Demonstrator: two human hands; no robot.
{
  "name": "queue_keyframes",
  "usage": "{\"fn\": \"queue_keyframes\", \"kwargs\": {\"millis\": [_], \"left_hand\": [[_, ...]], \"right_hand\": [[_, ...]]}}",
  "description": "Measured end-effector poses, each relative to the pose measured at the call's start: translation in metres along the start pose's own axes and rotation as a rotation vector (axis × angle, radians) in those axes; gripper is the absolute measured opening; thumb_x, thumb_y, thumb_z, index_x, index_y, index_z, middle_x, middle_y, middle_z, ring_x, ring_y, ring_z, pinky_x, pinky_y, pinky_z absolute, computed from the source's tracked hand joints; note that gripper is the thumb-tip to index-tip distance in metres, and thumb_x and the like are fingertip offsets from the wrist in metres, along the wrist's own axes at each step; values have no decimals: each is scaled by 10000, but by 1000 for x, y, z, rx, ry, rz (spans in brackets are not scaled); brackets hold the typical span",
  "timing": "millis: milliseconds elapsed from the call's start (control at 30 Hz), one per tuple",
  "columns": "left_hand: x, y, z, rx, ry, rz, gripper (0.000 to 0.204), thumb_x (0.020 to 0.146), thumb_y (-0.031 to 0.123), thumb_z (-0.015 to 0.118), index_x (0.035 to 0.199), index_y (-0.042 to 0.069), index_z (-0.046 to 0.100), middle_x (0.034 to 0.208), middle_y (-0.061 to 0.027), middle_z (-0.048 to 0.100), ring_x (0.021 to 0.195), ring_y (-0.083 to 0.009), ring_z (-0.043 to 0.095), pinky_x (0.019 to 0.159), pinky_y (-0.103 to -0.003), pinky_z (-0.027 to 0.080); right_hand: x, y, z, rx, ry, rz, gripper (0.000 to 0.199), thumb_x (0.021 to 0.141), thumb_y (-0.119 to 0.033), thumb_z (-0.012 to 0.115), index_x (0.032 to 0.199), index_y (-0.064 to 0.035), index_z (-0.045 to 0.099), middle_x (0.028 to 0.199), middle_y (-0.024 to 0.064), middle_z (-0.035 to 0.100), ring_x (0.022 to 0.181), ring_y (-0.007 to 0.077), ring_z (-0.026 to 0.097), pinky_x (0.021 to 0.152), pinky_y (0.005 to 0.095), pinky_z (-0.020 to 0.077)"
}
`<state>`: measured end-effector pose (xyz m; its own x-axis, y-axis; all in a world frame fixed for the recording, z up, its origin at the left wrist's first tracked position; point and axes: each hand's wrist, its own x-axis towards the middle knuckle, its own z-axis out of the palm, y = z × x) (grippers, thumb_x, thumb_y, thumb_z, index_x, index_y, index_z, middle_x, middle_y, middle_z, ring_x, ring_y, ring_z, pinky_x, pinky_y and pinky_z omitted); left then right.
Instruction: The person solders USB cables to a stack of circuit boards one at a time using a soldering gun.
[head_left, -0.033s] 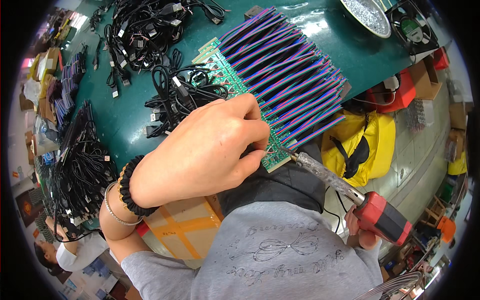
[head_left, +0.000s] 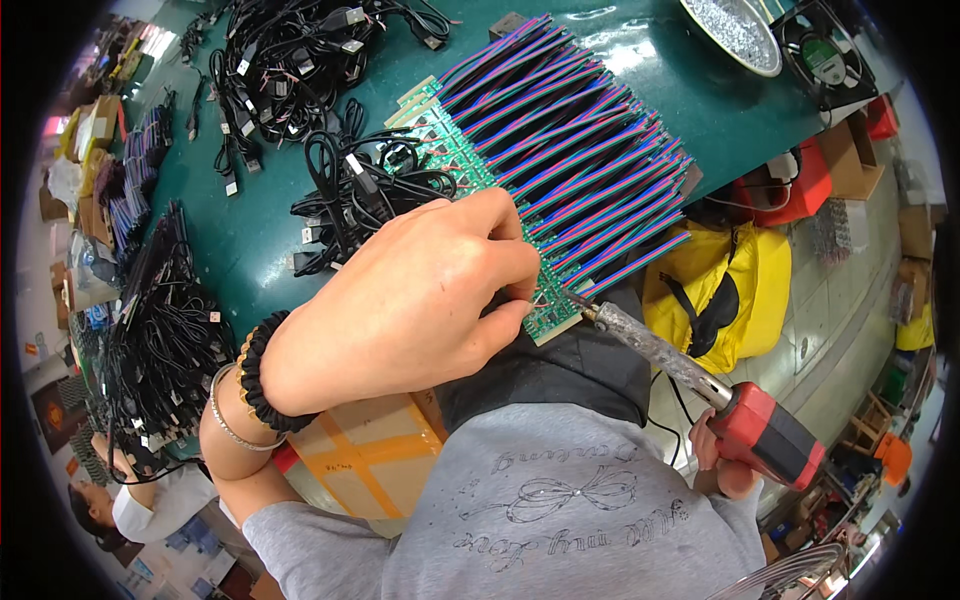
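Note:
My left hand (head_left: 400, 290) is closed in a pinch over the near end of a green circuit board strip (head_left: 545, 318). A thin reddish wire (head_left: 538, 305) shows just past its fingertips, against the board. My right hand (head_left: 722, 465), partly hidden, grips a soldering iron (head_left: 765, 435) by its red and black handle. The iron's metal shaft slants toward the board, with the tip beside the near end, close to my left fingertips. Whether the tip touches cannot be told. Rows of blue, red, green and black wires (head_left: 590, 150) fan out from the board's right side.
Black USB cables (head_left: 290, 70) lie heaped at the far left, more (head_left: 365, 185) beside the board. Another cable bundle (head_left: 165, 330) lies left. A bowl of silvery bits (head_left: 735, 35) and a fan (head_left: 828, 60) stand far right. A yellow bag (head_left: 755, 300) and taped carton (head_left: 360, 455) sit below.

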<state>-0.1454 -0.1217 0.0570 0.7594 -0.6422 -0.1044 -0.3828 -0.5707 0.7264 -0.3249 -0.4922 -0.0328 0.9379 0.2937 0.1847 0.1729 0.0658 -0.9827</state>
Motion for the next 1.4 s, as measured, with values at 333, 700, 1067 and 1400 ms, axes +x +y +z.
{"fn": "queue_keyframes", "kwargs": {"millis": [333, 700, 1067, 1400], "left_hand": [[-7, -5, 5, -22, 31, 79, 106, 756, 61, 714, 824, 22, 643, 887, -103, 559, 786, -284, 592, 695, -355, 500], [-33, -70, -34, 7, 900, -346, 311, 877, 202, 699, 1123, 20, 644, 935, -61, 700, 860, -118, 620, 753, -282, 476], [-41, -23, -28, -311, 1199, 113, 101, 984, 54, 518, 1058, -15, 517, 826, -91, 596, 634, -114, 537, 550, -236, 484], [-46, 30, 62, -35, 600, 52, 217, 709, -104, 707, 896, -33, 622, 766, -127, 629, 623, -253, 619, 529, -327, 485]], "right_hand": [[57, 25, 20, 290, -237, -208, 941, 806, -765, 508, 1300, 30, 409, 520, -58, 428, 437, 95, 445, 480, 263, 397], [71, -3, 36, 259, 40, 192, 870, 855, -712, 491, 1291, 34, 388, 506, -36, 409, 409, 104, 422, 453, 258, 380], [79, -4, 49, 203, 125, 183, 858, 861, -706, 487, 1286, 34, 396, 492, -44, 382, 388, 90, 398, 417, 239, 348], [84, 6, 50, -164, -45, 144, 552, 892, -136, 608, 1354, 3, 340, 615, 34, 524, 525, 116, 488, 532, 262, 427]]}}
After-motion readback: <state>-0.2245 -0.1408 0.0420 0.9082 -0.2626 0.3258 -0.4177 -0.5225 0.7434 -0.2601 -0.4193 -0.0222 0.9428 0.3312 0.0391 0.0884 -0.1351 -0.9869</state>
